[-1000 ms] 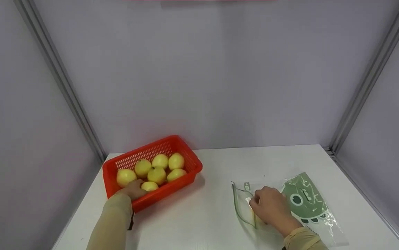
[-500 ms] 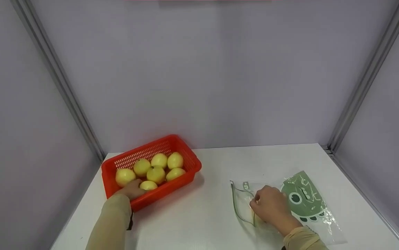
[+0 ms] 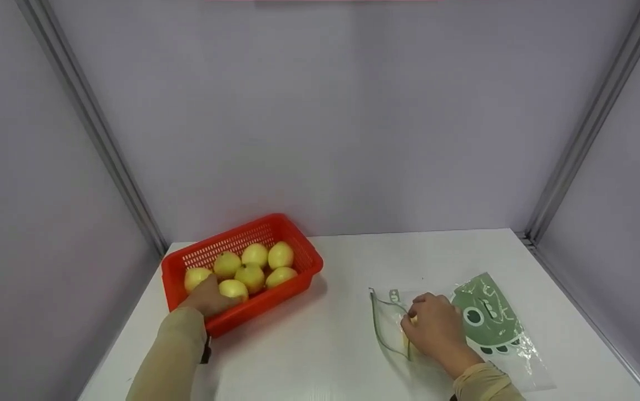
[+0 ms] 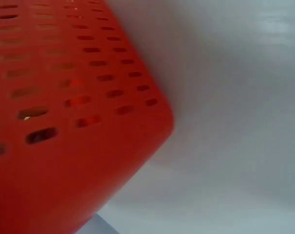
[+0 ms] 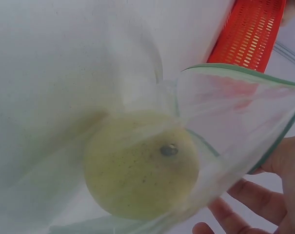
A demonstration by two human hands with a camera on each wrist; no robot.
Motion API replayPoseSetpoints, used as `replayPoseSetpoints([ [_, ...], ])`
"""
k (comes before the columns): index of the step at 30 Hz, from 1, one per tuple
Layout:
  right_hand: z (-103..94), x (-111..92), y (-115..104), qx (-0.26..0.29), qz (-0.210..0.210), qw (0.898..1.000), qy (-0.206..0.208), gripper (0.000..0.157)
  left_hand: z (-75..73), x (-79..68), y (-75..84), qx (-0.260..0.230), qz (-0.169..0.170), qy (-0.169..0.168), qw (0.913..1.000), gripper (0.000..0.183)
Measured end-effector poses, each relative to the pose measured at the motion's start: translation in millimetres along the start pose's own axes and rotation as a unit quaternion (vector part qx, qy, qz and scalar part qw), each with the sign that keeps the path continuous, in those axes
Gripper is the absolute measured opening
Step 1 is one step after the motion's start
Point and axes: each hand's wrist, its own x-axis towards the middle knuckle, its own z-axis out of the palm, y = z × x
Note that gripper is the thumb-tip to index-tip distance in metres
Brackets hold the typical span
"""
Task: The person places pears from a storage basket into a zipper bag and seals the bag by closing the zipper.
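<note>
We see the left hand (image 3: 207, 298) reaching over the near left corner of the red basket (image 3: 269, 303), its grip curled round a yellow fruit (image 3: 233, 289) by the near wall (the fruit hides part of the fingers). More yellow fruits (image 3: 249, 278) lie just beside and beyond it. The right hand (image 3: 437, 328) bends over the mouth of the clear bag (image 3: 490, 323), knuckles up, its grip closed on the green-trimmed edge. From the right wrist we make out a bagged fruit (image 5: 142, 168) inside, stem end showing through the cloudy plastic. Both forearms come in from the near side in tan sleeves (image 3: 167, 356).

Between basket and bag we have a broad white strip of desk (image 3: 342, 289); the bag's mouth faces that strip. The basket sits at an angle, its far corner near the back wall (image 3: 320, 122), and the bag's printed end lies toward the desk's right edge. Grey panels enclose the desk, with metal posts (image 3: 592, 122) at the corners.
</note>
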Motion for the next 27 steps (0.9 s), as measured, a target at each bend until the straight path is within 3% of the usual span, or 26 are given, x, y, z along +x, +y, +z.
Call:
replayPoseSetpoints([
  [2,-0.8,-1,0,0.0,-0.004,1.0,0.007,0.017,-1.0,3.4,-3.3,0.004,0.026,0.028,0.9993,0.111],
  [5,-3.0,-2,0,0.003,-0.005,1.0,0.005,0.018,-2.7,9.5,-4.8,0.035,0.099,0.112,0.9882,0.098],
  [9,-7.0,-1,1,0.01,-0.001,1.0,-0.003,0.019,2.8,-15.5,16.4,0.05,0.172,0.212,0.9606,0.09],
  [12,-10.0,1,2,0.016,-0.004,1.0,0.005,0.02,14.8,-40.0,42.1,0.061,0.229,0.252,0.9382,0.088],
  [15,-11.7,3,1,0.024,-0.009,0.999,0.018,0.02,32.9,-60.0,66.4,0.074,0.277,0.259,0.9225,0.086],
  [19,-11.2,1,1,0.032,-0.007,0.999,0.018,0.019,63.9,-78.1,88.4,0.064,0.325,0.242,0.9121,0.082],
  [23,-9.3,-3,1,0.037,-0.009,0.999,0.014,0.017,97.7,-86.4,97.7,0.03,0.348,0.219,0.9112,0.081],
  [27,-7.4,-7,0,0.037,-0.015,0.999,0.019,0.016,135.0,-91.6,102.8,-0.001,0.343,0.19,0.9199,0.081],
])
